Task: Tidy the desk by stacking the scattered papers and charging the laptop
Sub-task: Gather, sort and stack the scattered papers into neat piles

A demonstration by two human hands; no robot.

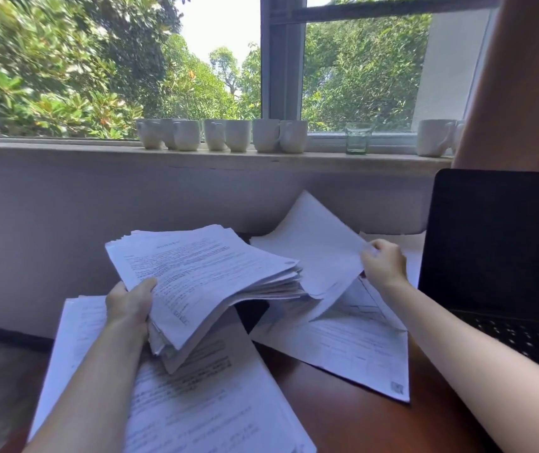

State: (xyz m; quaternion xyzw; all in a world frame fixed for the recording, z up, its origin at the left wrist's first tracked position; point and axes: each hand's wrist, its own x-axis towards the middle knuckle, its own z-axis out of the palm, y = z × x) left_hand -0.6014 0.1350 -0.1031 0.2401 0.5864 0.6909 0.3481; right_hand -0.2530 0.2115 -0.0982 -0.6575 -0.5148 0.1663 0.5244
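Big window [124, 67] with grey frame [282, 57], sunlit trees outside, white mugs [222, 135] and a green glass [357, 138] lined up on the sill [65, 152], pale wall [49, 230] below, reddish-brown desk [343, 407], brown curtain [529, 76] far right.

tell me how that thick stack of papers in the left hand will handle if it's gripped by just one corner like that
The thick stack will probably sag: its free end already droops away from the left hand. The edges look fanned and uneven, so sheets may slide out. It seems heavy for a one-handed grip.
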